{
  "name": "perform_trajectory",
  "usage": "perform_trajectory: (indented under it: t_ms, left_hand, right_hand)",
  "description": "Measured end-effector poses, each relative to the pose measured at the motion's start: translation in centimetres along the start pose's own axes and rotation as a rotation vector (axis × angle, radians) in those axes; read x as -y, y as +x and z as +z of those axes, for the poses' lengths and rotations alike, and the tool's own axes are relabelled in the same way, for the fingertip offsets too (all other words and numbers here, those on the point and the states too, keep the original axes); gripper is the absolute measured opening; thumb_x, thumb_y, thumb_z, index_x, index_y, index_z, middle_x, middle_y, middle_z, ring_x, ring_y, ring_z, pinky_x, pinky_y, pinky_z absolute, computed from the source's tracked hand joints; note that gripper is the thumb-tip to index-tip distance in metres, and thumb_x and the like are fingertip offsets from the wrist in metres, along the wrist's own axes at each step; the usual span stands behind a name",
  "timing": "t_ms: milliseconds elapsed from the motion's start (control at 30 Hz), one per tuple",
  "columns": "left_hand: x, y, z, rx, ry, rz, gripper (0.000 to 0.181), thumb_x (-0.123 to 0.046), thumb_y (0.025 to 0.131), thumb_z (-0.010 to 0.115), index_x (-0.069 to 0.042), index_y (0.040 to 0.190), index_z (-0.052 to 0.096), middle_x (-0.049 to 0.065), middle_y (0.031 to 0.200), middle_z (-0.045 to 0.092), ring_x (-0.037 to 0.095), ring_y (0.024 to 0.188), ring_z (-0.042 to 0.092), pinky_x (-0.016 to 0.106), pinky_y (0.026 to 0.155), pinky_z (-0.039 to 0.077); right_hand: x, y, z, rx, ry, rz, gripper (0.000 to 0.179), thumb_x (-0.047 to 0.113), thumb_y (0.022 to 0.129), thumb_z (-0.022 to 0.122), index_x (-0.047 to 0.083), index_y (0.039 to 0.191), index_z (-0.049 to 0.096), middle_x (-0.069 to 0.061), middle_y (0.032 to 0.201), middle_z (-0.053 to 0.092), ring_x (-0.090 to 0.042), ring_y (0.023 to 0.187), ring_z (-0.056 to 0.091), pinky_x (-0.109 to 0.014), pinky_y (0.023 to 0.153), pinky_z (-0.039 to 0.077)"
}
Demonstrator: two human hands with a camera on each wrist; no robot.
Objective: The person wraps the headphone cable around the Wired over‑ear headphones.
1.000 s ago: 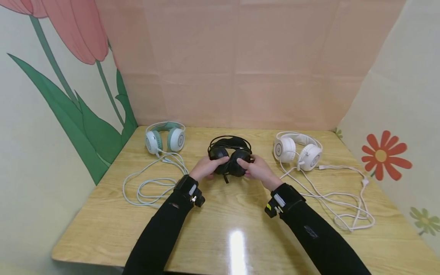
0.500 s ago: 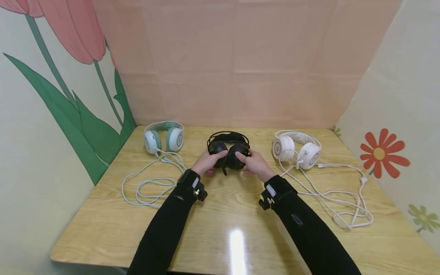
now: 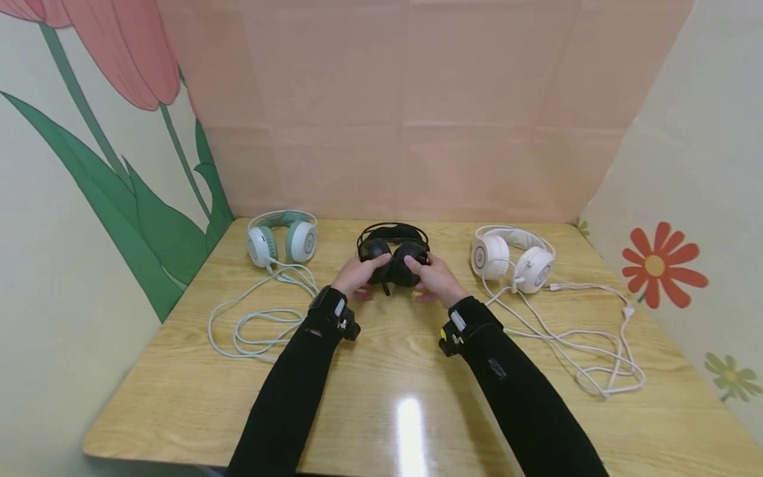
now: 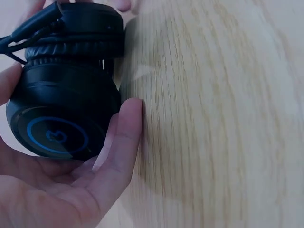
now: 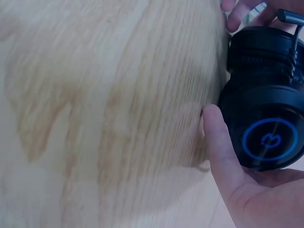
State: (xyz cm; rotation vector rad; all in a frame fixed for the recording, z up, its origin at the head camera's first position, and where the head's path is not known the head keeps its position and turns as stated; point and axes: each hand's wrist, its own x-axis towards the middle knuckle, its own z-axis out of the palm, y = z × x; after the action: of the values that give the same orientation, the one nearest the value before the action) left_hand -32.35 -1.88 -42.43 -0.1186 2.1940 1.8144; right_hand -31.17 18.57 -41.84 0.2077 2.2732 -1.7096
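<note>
A pair of black headphones (image 3: 410, 252) stands at the back middle of the table in the head view, its headband toward the wall. My left hand (image 3: 356, 273) grips the left ear cup, thumb on the near side and fingers around the outside. The right ear cup is held the same way by my right hand (image 3: 439, 277). A blue ring and logo mark the outer face of the left cup (image 4: 57, 135) and of the right cup (image 5: 270, 138). Between the cups hangs a short black microphone boom or cable end (image 3: 386, 289).
Mint-and-white headphones (image 3: 305, 242) stand at the back left, their pale cable (image 3: 243, 328) looped in front. White headphones (image 3: 536, 268) stand at the back right with a white cable (image 3: 626, 361) spread toward the near right. A pink-covered wall (image 3: 393, 132) rises behind the table (image 3: 369, 411).
Both hands have moved the black headphones slightly back toward the wall. The loose cable over the headband no longer stands out there. The head view has shifted slightly.
</note>
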Motion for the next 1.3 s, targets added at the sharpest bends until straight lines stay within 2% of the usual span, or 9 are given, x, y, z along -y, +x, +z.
perform_trajectory:
  t_ms: [100, 233, 400, 500, 667, 800, 1033, 1200, 1300]
  left_hand:
    - [0.1, 0.3, 0.1, -0.003, 0.003, -0.009, 0.086, -0.059, 0.086, 0.072, -0.006, 0.147, 0.044, 0.019, 0.137, 0.050, 0.046, 0.111, 0.059, 0.054, 0.081, 0.057]
    - [0.1, 0.5, 0.2, -0.014, -0.003, -0.011, 0.083, -0.060, 0.086, 0.070, -0.010, 0.147, 0.045, 0.017, 0.136, 0.051, 0.045, 0.109, 0.060, 0.054, 0.079, 0.057]
    - [-0.2, 0.5, 0.4, -0.014, -0.023, -0.009, 0.078, -0.058, 0.089, 0.068, -0.014, 0.149, 0.043, 0.016, 0.139, 0.050, 0.047, 0.111, 0.058, 0.056, 0.082, 0.056]
    - [-0.4, 0.4, 0.5, -0.014, -0.027, -0.027, 0.081, -0.058, 0.089, 0.068, -0.014, 0.152, 0.039, 0.016, 0.141, 0.047, 0.047, 0.113, 0.057, 0.056, 0.084, 0.055]
    - [-0.4, 0.5, 0.6, -0.004, -0.045, -0.046, 0.083, -0.057, 0.090, 0.068, -0.014, 0.153, 0.035, 0.017, 0.141, 0.045, 0.048, 0.115, 0.056, 0.056, 0.087, 0.054]
    - [-0.2, 0.7, 0.6, -0.024, -0.034, -0.051, 0.088, -0.059, 0.088, 0.069, -0.013, 0.154, 0.034, 0.017, 0.141, 0.045, 0.045, 0.112, 0.057, 0.054, 0.085, 0.056]
    - [0.1, 0.9, 1.1, -0.058, -0.018, -0.085, 0.109, -0.064, 0.086, 0.068, -0.009, 0.162, 0.013, 0.014, 0.163, 0.017, 0.041, 0.112, 0.058, 0.049, 0.085, 0.057]
    - [0.2, 1.1, 1.2, -0.077, 0.001, -0.086, 0.111, -0.066, 0.085, 0.067, -0.011, 0.163, 0.009, 0.015, 0.164, 0.016, 0.038, 0.109, 0.060, 0.047, 0.082, 0.058]
    - [0.1, 1.2, 1.1, -0.083, 0.005, -0.090, 0.112, -0.066, 0.085, 0.067, -0.012, 0.163, 0.007, 0.014, 0.164, 0.016, 0.037, 0.107, 0.061, 0.047, 0.081, 0.058]
  right_hand:
    - [-0.1, 0.2, 0.0, -0.003, -0.003, 0.017, 0.088, 0.055, 0.100, 0.054, 0.020, 0.164, 0.006, -0.019, 0.150, 0.036, -0.038, 0.119, 0.049, -0.051, 0.093, 0.053]
    - [0.0, 0.5, 0.0, -0.012, -0.010, 0.008, 0.087, 0.057, 0.098, 0.055, 0.022, 0.164, 0.010, -0.017, 0.147, 0.039, -0.034, 0.111, 0.052, -0.050, 0.091, 0.054]
    - [0.1, 0.8, 0.0, -0.035, 0.013, 0.000, 0.085, 0.057, 0.098, 0.055, 0.026, 0.164, 0.011, -0.016, 0.132, 0.045, -0.027, 0.094, 0.053, -0.051, 0.092, 0.053]
    - [-0.1, 1.0, 0.0, -0.044, 0.032, 0.006, 0.085, 0.057, 0.098, 0.055, 0.028, 0.164, 0.010, -0.016, 0.126, 0.045, -0.025, 0.090, 0.053, -0.052, 0.093, 0.052]
    - [-0.4, 1.4, 0.0, -0.047, 0.065, 0.027, 0.087, 0.059, 0.097, 0.055, 0.030, 0.164, 0.007, -0.015, 0.137, 0.044, -0.028, 0.100, 0.053, -0.050, 0.095, 0.050]
    - [-0.6, 1.5, 0.1, -0.046, 0.084, 0.032, 0.087, 0.061, 0.096, 0.055, 0.033, 0.164, 0.009, -0.014, 0.146, 0.040, -0.032, 0.109, 0.052, -0.049, 0.096, 0.049]
    - [-1.0, 1.6, -0.1, -0.047, 0.109, 0.041, 0.092, 0.062, 0.094, 0.057, 0.028, 0.164, 0.008, -0.013, 0.141, 0.041, -0.029, 0.107, 0.051, -0.045, 0.093, 0.050]
    - [-1.0, 1.4, -0.4, -0.035, 0.093, 0.030, 0.096, 0.063, 0.094, 0.056, 0.020, 0.164, 0.007, -0.016, 0.141, 0.042, -0.030, 0.112, 0.051, -0.047, 0.096, 0.051]
    - [-0.7, 1.2, -0.5, -0.025, 0.082, 0.008, 0.094, 0.061, 0.095, 0.057, 0.015, 0.164, 0.010, -0.015, 0.132, 0.044, -0.030, 0.108, 0.052, -0.049, 0.095, 0.051]
